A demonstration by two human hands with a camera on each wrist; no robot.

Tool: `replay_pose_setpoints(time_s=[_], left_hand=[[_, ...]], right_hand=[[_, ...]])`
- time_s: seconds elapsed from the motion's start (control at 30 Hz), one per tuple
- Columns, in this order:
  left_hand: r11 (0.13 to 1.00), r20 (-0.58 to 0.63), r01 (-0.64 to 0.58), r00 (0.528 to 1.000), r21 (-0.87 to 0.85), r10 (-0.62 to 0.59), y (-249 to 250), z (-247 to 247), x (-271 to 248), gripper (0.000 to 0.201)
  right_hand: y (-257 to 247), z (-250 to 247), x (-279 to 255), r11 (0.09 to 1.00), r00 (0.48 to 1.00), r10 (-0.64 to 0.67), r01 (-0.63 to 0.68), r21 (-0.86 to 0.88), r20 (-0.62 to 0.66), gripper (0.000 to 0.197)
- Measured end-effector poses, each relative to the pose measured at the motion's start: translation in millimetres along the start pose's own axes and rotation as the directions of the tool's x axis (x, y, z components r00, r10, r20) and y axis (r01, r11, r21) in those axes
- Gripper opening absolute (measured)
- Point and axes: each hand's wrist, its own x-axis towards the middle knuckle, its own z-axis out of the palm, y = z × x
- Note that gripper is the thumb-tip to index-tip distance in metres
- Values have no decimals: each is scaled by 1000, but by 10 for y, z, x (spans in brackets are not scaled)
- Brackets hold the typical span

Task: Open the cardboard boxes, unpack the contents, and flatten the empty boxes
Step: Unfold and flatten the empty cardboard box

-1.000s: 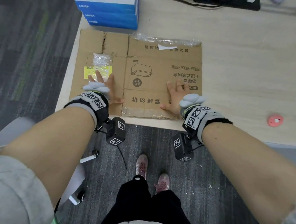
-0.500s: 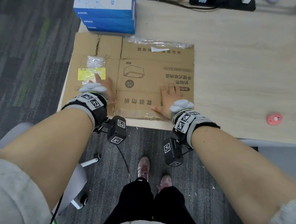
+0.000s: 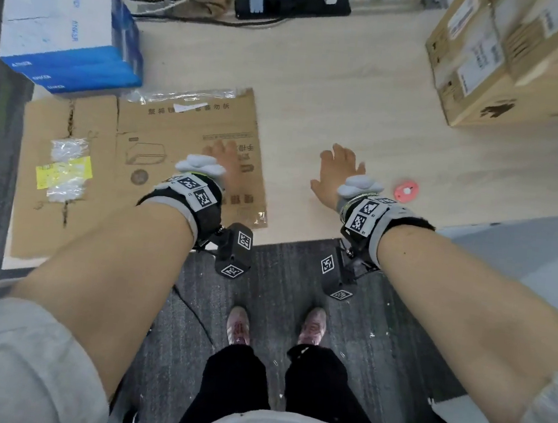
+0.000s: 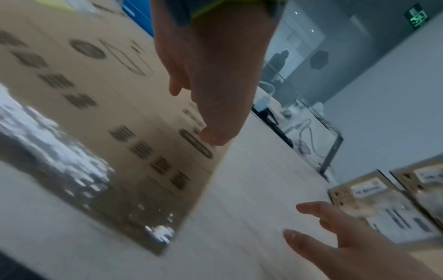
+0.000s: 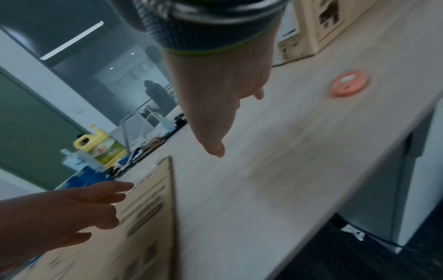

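Both hands have shifted rightward: the left hand (image 3: pixel 223 157) lies with relaxed fingers over the flattened cardboard box's (image 3: pixel 160 143) right part, the right hand (image 3: pixel 338 171), fingers spread, beyond it above the table (image 3: pixel 352 91).

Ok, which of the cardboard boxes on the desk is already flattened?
The printed box under the left hand, lying flat on the desk. The brown boxes at the far right still stand upright.
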Motion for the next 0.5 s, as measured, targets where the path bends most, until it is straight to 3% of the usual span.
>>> replay_pose_setpoints(time_s=[0.1, 0.27, 0.5], left_hand=[[996, -5, -89, 996, 1, 89, 640, 115, -13, 50], [988, 104, -155, 983, 11, 153, 1382, 295, 30, 55], [981, 209, -163, 968, 102, 139, 1608, 530, 56, 53]], right_hand=[[608, -21, 36, 997, 997, 74, -73, -32, 28, 49], [1322, 39, 106, 977, 975, 212, -213, -2, 68, 51], [1618, 55, 154, 983, 982, 124, -141, 119, 140, 48]])
